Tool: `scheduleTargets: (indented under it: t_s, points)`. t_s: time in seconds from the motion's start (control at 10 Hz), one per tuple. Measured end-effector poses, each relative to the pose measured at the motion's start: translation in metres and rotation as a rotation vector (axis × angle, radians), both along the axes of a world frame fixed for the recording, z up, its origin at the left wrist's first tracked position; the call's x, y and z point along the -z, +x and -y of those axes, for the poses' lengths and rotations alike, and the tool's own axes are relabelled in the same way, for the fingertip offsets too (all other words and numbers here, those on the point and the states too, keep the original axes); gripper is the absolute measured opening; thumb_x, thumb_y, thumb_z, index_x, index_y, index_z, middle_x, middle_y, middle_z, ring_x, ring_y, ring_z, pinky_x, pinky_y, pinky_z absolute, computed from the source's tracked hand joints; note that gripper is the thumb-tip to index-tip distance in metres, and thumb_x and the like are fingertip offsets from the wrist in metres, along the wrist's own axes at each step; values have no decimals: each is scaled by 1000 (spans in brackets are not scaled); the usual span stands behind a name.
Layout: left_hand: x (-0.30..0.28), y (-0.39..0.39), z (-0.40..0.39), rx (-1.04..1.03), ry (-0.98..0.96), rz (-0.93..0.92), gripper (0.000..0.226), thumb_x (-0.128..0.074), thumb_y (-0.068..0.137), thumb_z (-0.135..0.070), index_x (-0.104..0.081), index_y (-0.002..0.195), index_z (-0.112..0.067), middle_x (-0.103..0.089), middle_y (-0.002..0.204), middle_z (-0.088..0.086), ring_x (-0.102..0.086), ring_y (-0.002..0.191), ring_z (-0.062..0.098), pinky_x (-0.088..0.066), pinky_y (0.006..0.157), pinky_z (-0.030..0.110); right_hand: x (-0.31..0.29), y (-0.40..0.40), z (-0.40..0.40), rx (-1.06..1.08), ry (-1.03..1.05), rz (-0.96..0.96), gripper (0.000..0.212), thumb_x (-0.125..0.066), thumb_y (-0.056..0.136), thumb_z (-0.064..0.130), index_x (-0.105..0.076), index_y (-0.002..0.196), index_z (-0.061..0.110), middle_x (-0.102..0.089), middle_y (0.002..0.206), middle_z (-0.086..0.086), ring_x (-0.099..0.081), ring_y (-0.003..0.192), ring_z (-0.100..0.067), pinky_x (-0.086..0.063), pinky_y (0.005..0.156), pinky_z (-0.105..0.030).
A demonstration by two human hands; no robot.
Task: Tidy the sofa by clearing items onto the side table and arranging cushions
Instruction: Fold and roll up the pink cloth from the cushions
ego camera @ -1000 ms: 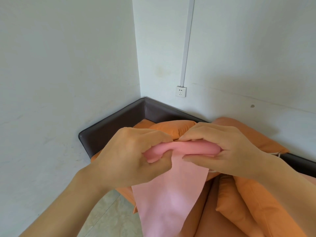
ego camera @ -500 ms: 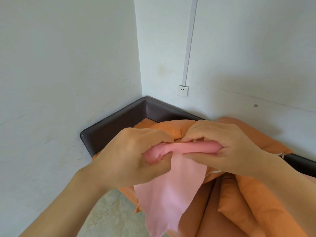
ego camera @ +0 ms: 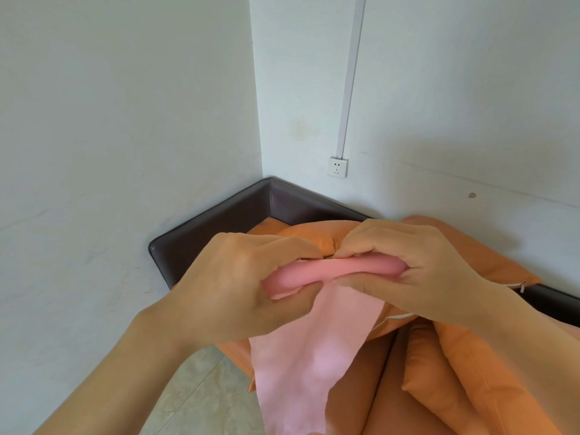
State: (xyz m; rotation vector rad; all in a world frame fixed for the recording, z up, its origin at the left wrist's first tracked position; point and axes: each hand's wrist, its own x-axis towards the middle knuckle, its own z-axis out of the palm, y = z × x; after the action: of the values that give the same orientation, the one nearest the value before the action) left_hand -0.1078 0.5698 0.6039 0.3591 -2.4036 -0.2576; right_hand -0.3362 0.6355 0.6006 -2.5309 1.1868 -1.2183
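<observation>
Two pale, faintly scuffed walls [ego camera: 125,120] meet in a corner [ego camera: 255,89]. On the right-hand wall a white cable duct [ego camera: 351,73] runs down to a white socket [ego camera: 337,167], and a small dark mark [ego camera: 472,195] sits further right. A dark brown padded frame [ego camera: 219,221] fits into the corner along both walls. Beige tiled floor [ego camera: 201,390] shows at the bottom. The light is soft and even.

**Cloth tail shifts as view tips**

The hanging part of the pink cloth [ego camera: 307,356] has narrowed from a broad flat sheet into a tapering strip whose lower end swings left. The rolled top edge, gripped by the left hand [ego camera: 238,287] and right hand [ego camera: 417,271], now bows more. The view has shifted slightly, with the socket [ego camera: 337,167] sitting further right.
</observation>
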Motion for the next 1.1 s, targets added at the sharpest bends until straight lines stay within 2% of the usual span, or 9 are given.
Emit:
scheduleTargets:
  t_s: [0.1,0.2,0.3,0.5,0.6,0.7,0.8,0.9,1.1]
  points:
    - [-2,1,-1,-51,-110,33,27,-69,83,-38,-69,108,-26,-70,86,-13,-61,63,16,-46,46,34,-2,-1,0,-29,78,48,19,-64,88,20,-70,97,5,-68,91,6,-63,86,-3,-43,76,-12]
    - [-3,2,0,-46,-123,21,21,-68,85,-33,-71,103,-23,-68,82,-12,-59,61,16,-44,45,33,-2,1,-1,-58,110,74,21,-64,87,19,-68,103,6,-68,95,6,-63,87,-4,-42,76,-11]
    - [-3,2,-1,-52,-58,14,17,-63,81,-28,-73,94,-23,-66,71,-9,-55,55,16,-42,44,35,-1,3,-1,-62,45,64,35,-77,81,22,-65,110,8,-67,98,4,-60,87,-8,-43,75,-17]
    - [-5,1,-7,-70,-22,11,14,-61,79,-28,-73,83,-22,-64,65,-9,-55,52,15,-42,44,36,-2,1,-2,-99,75,75,25,-74,81,10,-68,104,2,-68,94,1,-60,86,-4,-50,75,-27]
    - [-8,1,-9,-81,-96,14,15,-65,80,-29,-73,89,-22,-67,71,-11,-59,57,14,-44,45,34,-3,2,-3,-51,123,57,19,-67,87,16,-70,103,5,-70,96,1,-60,90,1,-51,79,-28]
    - [-6,1,-10,-110,-226,51,15,-67,81,-27,-73,93,-22,-61,67,-12,-52,53,15,-40,43,32,-5,2,-4,-56,173,84,18,-64,91,20,-69,105,11,-69,98,10,-63,91,0,-47,79,-14]
    - [-1,1,-9,-95,-218,37,14,-61,85,-24,-74,90,-21,-54,59,-10,-42,46,15,-35,39,33,-7,4,-8,-39,178,142,31,-70,85,33,-67,112,19,-69,97,19,-67,91,-10,-51,75,-19]
    - [-2,2,-7,-79,-66,-6,17,-59,82,-26,-74,91,-25,-54,57,-11,-40,46,10,-36,40,30,-4,4,-7,-1,58,60,44,-79,74,33,-67,111,12,-67,97,13,-65,90,-12,-50,78,-22]
    - [-6,1,-5,-138,-185,97,16,-67,81,-32,-74,93,-24,-61,65,-11,-46,51,12,-38,42,32,-6,6,-7,14,191,207,20,-72,82,27,-68,102,25,-70,97,17,-66,88,0,-44,74,-7]
